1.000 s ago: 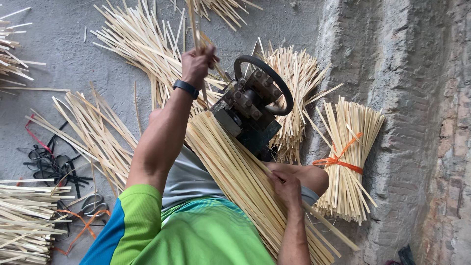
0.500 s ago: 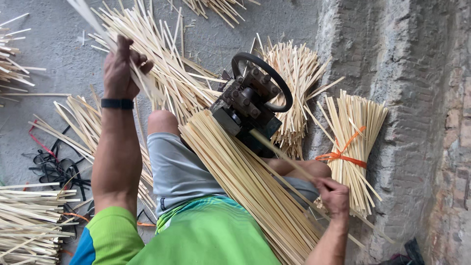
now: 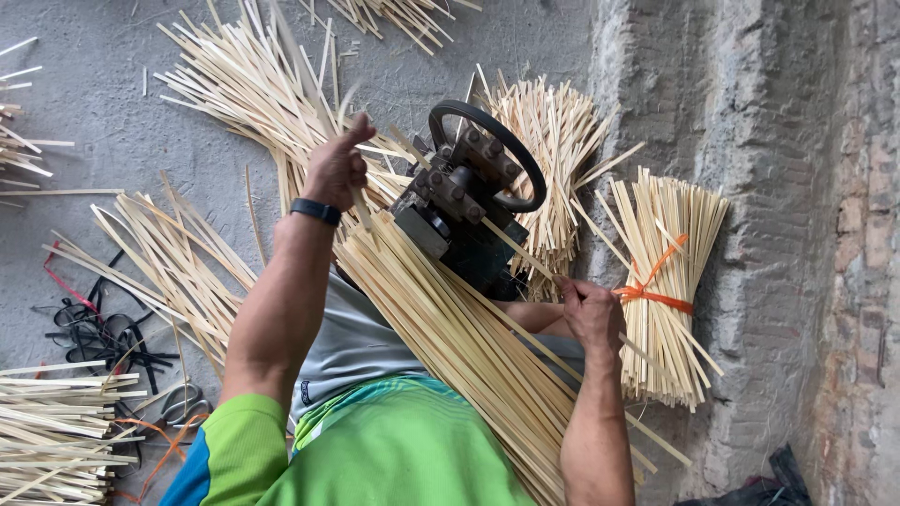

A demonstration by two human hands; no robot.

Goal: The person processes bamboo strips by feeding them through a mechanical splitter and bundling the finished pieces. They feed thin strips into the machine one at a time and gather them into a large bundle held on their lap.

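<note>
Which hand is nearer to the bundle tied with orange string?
The right hand is nearer, just beside the bundle tied with orange string. The left hand is far across, beyond the black machine.

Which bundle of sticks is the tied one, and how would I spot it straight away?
Start at the rough grey wall on the right side of the view. Leaning against its foot, right of the dark machine with the round wheel, stands a tied bundle of pale sticks, just beyond the person's right hand. Unlike the loose piles around it, it has an orange band around its middle.
</note>
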